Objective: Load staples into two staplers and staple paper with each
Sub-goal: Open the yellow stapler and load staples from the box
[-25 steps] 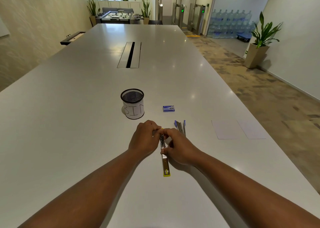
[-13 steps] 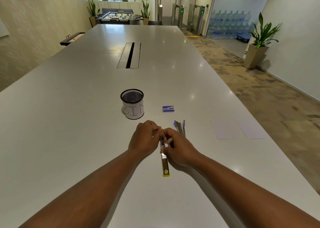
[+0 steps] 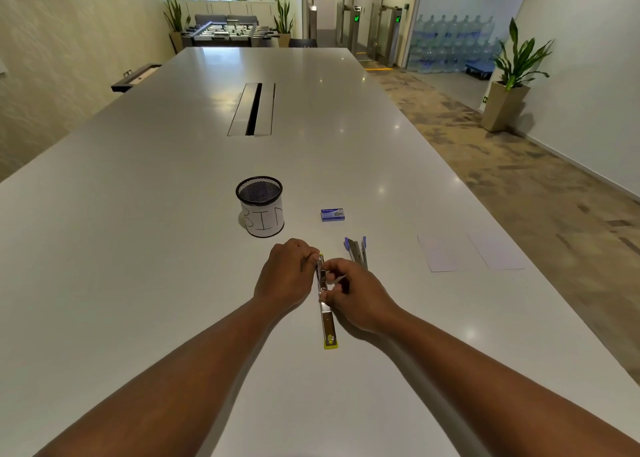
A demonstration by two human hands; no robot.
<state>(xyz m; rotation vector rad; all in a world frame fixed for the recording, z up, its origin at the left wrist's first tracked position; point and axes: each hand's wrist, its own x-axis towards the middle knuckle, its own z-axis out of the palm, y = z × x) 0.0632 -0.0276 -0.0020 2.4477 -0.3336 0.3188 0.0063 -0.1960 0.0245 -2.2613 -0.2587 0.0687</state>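
A yellow stapler (image 3: 327, 321) lies opened flat on the white table (image 3: 138, 248), its long metal channel pointing away from me. My left hand (image 3: 285, 274) grips the stapler's far end. My right hand (image 3: 356, 297) is curled beside the channel and pinches a small pale strip, apparently staples (image 3: 341, 279), over it. A second stapler (image 3: 357, 252), blue, lies opened just beyond my right hand. A small blue staple box (image 3: 332, 214) sits farther back. Two white paper sheets (image 3: 469, 251) lie to the right.
A black mesh cup (image 3: 261, 207) wrapped in paper marked "BIN" stands behind my left hand. A cable slot (image 3: 254, 109) runs along the table's middle. The table's right edge drops to a carpeted floor with a potted plant (image 3: 512, 75).
My right hand has shifted slightly, and the pale strip it pinches now shows beside the channel. The left hand stays in place on the stapler's far end.
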